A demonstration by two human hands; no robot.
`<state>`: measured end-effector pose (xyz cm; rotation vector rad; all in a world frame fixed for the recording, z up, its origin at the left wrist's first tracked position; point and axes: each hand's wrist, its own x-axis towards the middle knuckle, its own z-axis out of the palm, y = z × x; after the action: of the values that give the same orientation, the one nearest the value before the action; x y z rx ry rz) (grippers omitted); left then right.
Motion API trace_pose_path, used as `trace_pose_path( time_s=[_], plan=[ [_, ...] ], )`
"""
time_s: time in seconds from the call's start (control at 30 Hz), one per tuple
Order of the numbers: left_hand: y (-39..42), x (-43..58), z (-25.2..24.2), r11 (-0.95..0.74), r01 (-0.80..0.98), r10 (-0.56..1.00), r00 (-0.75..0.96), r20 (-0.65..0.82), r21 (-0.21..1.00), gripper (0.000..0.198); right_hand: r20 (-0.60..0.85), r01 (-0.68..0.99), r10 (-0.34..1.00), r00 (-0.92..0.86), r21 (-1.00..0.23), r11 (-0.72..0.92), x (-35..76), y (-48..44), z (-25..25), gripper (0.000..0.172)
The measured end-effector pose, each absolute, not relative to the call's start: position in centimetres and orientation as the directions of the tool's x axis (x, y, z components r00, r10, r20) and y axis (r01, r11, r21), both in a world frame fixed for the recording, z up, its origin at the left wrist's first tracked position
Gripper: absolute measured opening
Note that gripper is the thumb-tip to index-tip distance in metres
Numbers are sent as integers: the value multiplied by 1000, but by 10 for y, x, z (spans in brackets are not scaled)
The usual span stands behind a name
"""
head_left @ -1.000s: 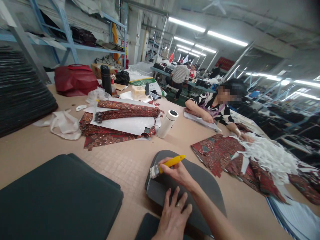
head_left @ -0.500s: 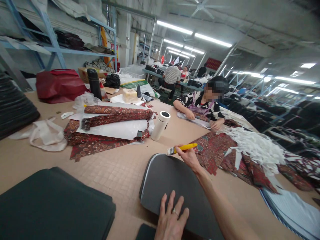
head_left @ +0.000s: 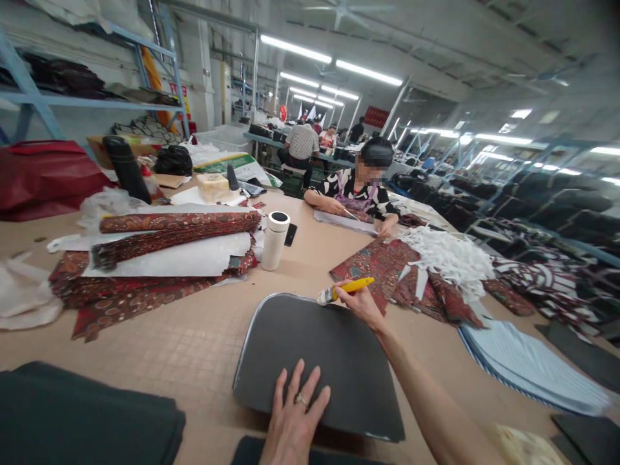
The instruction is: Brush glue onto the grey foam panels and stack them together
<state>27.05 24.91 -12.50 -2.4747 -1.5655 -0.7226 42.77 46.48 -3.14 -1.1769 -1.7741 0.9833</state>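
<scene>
A dark grey rounded panel (head_left: 314, 349) lies flat on the brown table (head_left: 194, 342) in front of me. My left hand (head_left: 293, 420) presses on its near edge, fingers spread and flat. At the panel's far right corner, my right hand (head_left: 358, 302) is closed round a yellow-handled brush (head_left: 346, 289). The bristles point left and touch the panel's far edge.
Red patterned fabric pieces and white paper (head_left: 159, 255) are piled at the left, beside a white cylinder cup (head_left: 274, 240). A seated person (head_left: 358, 187) works across the table near white strips (head_left: 450, 255). Dark panels (head_left: 82, 420) are stacked at the near left; striped sheets (head_left: 523, 361) lie at the right.
My right hand has carried the brush from the panel's near left edge out to its far right corner. The view has swung to the right. My left hand stays flat on the panel.
</scene>
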Motion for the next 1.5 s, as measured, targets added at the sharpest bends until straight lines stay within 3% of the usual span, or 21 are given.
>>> trace_pose_path(
  time_s=[0.47, 0.73, 0.97, 1.5],
  plan=[
    [253, 272, -108, -436, 898, 775, 340, 533, 62, 63, 198, 420, 978, 60, -894, 156, 541, 434, -40, 44],
    [257, 271, -110, -441, 897, 780, 370, 505, 24, 58, 225, 443, 951, 212, -890, 112, 531, 413, -41, 48],
    [259, 272, -111, -422, 906, 802, 361, 475, 23, 55, 272, 513, 917, 291, -853, 90, 532, 384, -49, 40],
    [259, 277, -105, -390, 904, 887, 316, 337, 178, 48, 313, 608, 862, 399, -794, 7, 532, 288, -52, 36]
  ],
)
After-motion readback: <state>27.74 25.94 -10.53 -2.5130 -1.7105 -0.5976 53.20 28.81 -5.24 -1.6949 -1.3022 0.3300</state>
